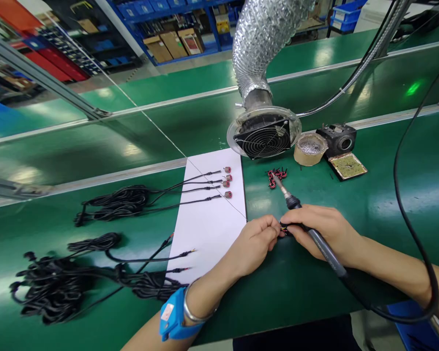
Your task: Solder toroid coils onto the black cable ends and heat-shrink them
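Observation:
My left hand is closed in a pinch on the end of some thin wires, dark with a bit of yellow and red showing. In my right hand lies a soldering iron, its tip pointing up and away to the left. The thumb and fingertips of that hand also meet at the wires, close to my left fingertips; what exactly they pinch is partly hidden. Beyond the iron's tip sits a small pile of red and black parts. A blue wrist strap is around my left wrist.
Coiled black cables lie at left, their ends beside several small reddish connectors on a white sheet. More cables are heaped nearer. A fume extractor hangs above a round tub and an iron stand with sponge.

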